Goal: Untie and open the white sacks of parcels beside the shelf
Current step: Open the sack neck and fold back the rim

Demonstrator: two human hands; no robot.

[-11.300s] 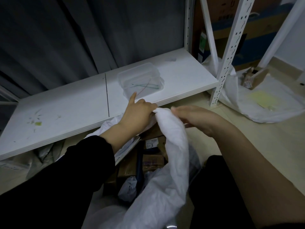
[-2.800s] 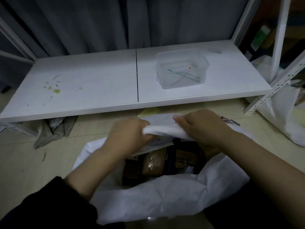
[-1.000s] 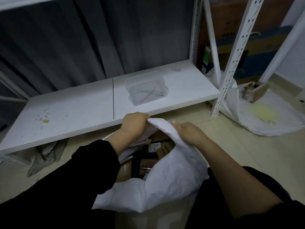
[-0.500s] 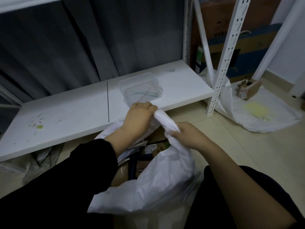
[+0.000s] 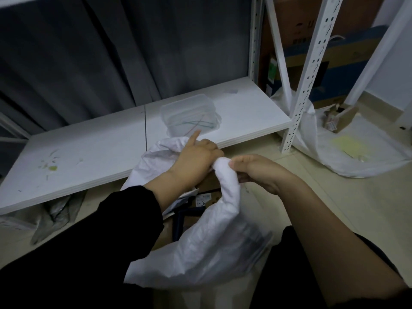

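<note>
A white woven sack point(image 5: 207, 248) stands on the floor in front of me, its mouth open and its rim bunched at the top. My left hand point(image 5: 194, 159) grips the bunched rim, with the index finger sticking out. My right hand point(image 5: 256, 170) pinches the same bunched fabric from the right, next to the left hand. Brown parcels point(image 5: 200, 200) show inside the mouth, one marked "1-3". A second white sack point(image 5: 347, 150) lies open on the floor at the right, behind the shelf post.
A low white shelf board point(image 5: 89, 152) runs across in front, bearing a clear plastic box point(image 5: 189, 117) of thin ties. A perforated shelf post point(image 5: 305, 85) stands at right, with cardboard boxes point(image 5: 334, 63) behind. Grey bags point(image 5: 55, 212) lie under the shelf. Dark curtain behind.
Over the last second both hands drew together on the sack's rim, bunching it into a narrow twist between them. My left index finger now sticks out.
</note>
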